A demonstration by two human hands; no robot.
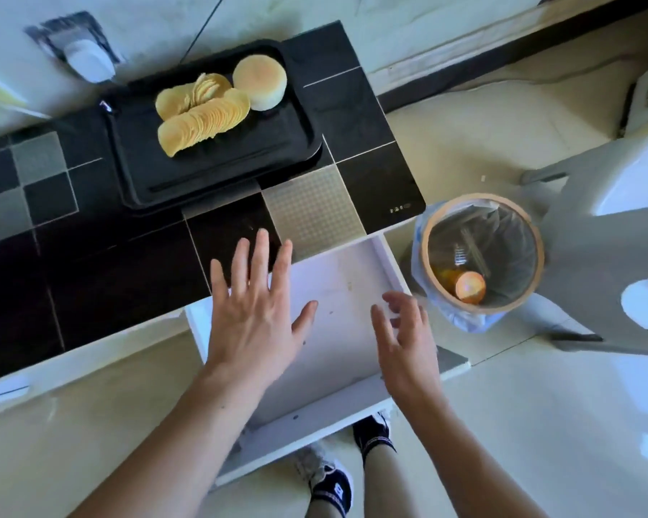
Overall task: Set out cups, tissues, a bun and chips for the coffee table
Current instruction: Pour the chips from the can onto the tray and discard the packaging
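Note:
A black tray (pixel 217 173) lies on the dark tiled coffee table (pixel 90 263). On it are rows of yellow chips (pixel 199 114) and a round pale bun (pixel 260 82) at its far right corner. A white drawer (pixel 337 278) stands pulled out from the table's near side, and nothing shows inside it. My left hand (pixel 255 312) hovers over the drawer's left part with fingers spread, holding nothing. My right hand (pixel 404 338) is over the drawer's right edge, fingers loosely curled and empty. No cups or tissues are in sight.
A round bin (pixel 479 256) with a plastic liner stands on the floor right of the drawer, with an orange can inside. A white plastic stool (pixel 614 233) is further right. A white object (pixel 88 61) sits beyond the table at the back left. My feet are under the drawer.

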